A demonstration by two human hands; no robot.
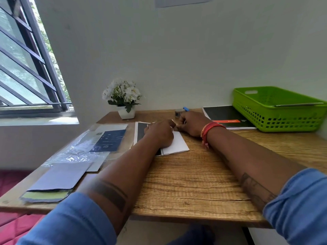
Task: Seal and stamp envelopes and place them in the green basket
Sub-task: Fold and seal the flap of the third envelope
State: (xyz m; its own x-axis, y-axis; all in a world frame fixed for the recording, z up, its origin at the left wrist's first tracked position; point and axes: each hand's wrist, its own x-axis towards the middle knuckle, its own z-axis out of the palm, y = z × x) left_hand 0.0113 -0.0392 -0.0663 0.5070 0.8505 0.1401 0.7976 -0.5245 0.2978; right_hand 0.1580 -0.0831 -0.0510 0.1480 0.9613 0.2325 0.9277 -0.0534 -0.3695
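Nearest on the wooden counter (191,188), at its left edge, lies a stack of pale envelopes (58,183) with a yellow-green strip showing at the near end. Just beyond it sits crumpled clear plastic wrap (74,152) over a dark blue card (109,140).

In the middle of the counter a white envelope (177,144) lies flat, partly over a black-and-white sheet (141,131). The left hand (160,134) rests on the envelope with curled fingers pressing it down. The right hand (192,122), with red threads (210,129) round the wrist, touches the envelope's far right edge and grips a blue pen-like stick (186,109) whose tip pokes up behind the knuckles. Both forearms come out of rolled blue sleeves (297,206).

Just beyond the right hand stands a small grey stamp-like cylinder (178,113). Far left of it is a white pot of white flowers (123,99) against the wall. At the far right a black booklet (228,115) lies partly under the green basket (283,119), in which a flat envelope (297,104) lies.
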